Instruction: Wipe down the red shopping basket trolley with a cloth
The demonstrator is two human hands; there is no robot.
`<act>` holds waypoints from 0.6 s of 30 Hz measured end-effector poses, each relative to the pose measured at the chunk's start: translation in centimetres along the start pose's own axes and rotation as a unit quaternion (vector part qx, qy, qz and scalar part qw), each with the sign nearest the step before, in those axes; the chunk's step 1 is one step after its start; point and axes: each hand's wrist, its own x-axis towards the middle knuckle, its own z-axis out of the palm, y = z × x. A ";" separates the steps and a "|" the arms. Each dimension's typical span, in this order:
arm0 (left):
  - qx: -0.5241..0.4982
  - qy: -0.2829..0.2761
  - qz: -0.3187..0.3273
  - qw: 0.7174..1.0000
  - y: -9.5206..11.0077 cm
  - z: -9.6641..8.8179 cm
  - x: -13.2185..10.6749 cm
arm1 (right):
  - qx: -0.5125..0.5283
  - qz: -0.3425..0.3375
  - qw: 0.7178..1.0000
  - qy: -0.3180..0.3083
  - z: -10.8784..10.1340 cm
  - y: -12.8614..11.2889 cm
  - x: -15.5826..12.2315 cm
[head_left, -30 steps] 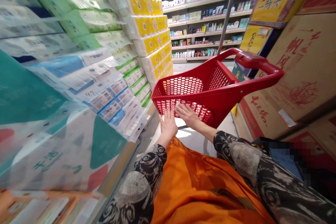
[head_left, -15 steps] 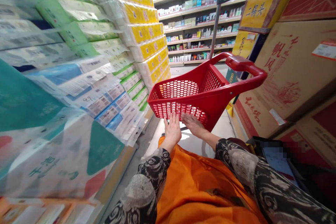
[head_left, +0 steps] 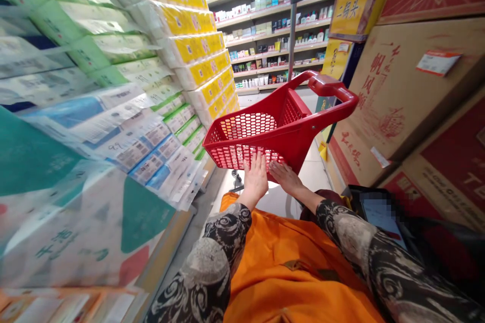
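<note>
A red plastic shopping cart [head_left: 299, 136] stands sideways in front of me, its handle off to the right and its basket pierced with small holes. My left hand [head_left: 256, 176] lies with fingers stretched out at the lower part of the basket's near side. Just to its right, my right hand [head_left: 285, 175] reaches to the same side, fingers extended and holding nothing. Both hands overlap the cart wall in view; whether every fingertip touches it I cannot tell. No goods show in the visible part of the basket.
Stacked tissue packs [head_left: 151, 146] rise close on the left, with yellow-wrapped packs [head_left: 189, 25] behind. Cardboard boxes [head_left: 397, 96] line the right side. Shelves of small bottles and boxes [head_left: 261, 35] cross the far end. A phone-like screen [head_left: 381, 214] lies at lower right.
The cart and the far shelves have shifted left in view, and the boxes on the right show more. My hands stay against the basket side, slightly further right in view.
</note>
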 end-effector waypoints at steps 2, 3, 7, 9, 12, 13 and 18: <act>-0.003 0.007 0.001 1.000 0.6 0.0 0.4 | -0.003 0.013 0.999 0.030 -1.3 0.6 0.0; -0.006 0.011 -0.004 1.000 0.8 0.0 0.6 | -0.005 0.024 0.998 0.051 -2.3 1.0 0.4; -0.015 0.025 -0.037 0.999 1.4 -0.1 1.3 | -0.009 0.065 0.992 0.112 -6.2 2.8 2.9; -0.018 0.023 -0.045 0.999 1.5 -0.3 1.4 | -0.003 0.062 0.993 0.098 -6.5 3.1 3.2; -0.021 0.016 -0.041 0.999 1.7 -0.7 1.1 | 0.008 0.045 0.998 0.037 -5.0 2.6 1.7; -0.022 0.012 -0.039 0.999 1.7 -0.7 0.9 | 0.013 0.039 0.999 0.019 -4.3 2.3 1.0; -0.041 -0.012 -0.036 0.998 2.5 -0.9 0.9 | 0.007 0.014 1.000 0.022 -5.0 2.2 -0.7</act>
